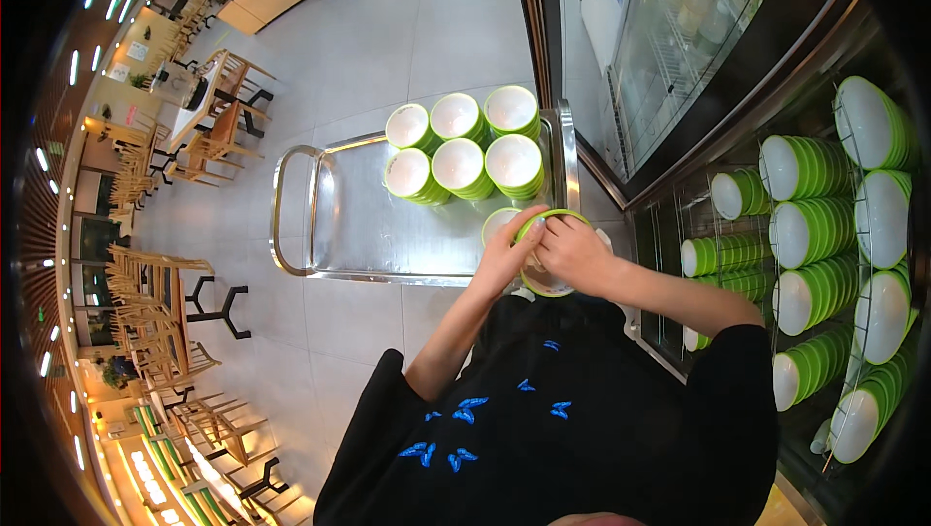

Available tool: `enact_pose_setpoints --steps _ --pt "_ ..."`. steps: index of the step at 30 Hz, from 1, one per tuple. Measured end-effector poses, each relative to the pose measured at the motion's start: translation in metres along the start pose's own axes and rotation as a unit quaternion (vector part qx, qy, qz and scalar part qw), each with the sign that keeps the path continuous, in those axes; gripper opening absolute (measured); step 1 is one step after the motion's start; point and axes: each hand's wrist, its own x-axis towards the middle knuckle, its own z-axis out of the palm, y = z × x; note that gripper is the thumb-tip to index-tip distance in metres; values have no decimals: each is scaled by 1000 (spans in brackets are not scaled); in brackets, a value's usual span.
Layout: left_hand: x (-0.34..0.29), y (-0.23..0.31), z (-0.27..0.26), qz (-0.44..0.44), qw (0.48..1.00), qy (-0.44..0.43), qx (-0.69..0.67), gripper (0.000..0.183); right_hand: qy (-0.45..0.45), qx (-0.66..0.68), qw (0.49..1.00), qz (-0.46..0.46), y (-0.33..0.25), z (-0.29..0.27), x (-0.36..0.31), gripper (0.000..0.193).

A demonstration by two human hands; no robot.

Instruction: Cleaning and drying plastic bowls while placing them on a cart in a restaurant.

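Note:
Both my hands are together at the near right corner of the steel cart (339,198). My left hand (508,253) is closed on the rim of a green bowl (549,287) with a pale inside. Fingers curled, my right hand (574,253) grips the same bowl from the other side. My hands hide much of it, and I cannot tell whether more bowls are nested under it. Just beyond my left fingers stands another white-lined bowl (497,223), partly covered. Farther off on the cart are several stacks of green bowls (458,165), white inside.
To the right, wire racks (773,284) hold several rows of green bowls (813,233) tipped on their sides. A glass-doored cabinet (669,51) stands at the far right. The cart's curved handle (278,206) points left. Wooden chairs (218,148) and tables fill the left side.

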Motion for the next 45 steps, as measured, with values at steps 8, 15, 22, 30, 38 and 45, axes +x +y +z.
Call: enact_pose_setpoints --steps 8,15,22,30,38,45 --pt "-7 3 11 85 931 99 342 38 -20 349 903 249 -8 65 -10 21" --pt "8 -15 -15 -29 980 154 -125 37 29 687 625 369 -21 -3 -4 12" --pt "-6 -21 -28 -160 795 -40 -583 36 281 216 920 166 -39 -43 -3 28" --pt "-12 -49 -10 -189 885 -150 -398 37 190 203 948 153 -33 -67 24 27" --pt "-11 -47 -10 -188 936 -148 -257 40 41 756 561 336 16 -48 28 31" --pt "-20 -22 5 -65 913 9 -403 36 226 841 234 432 -26 13 12 33"
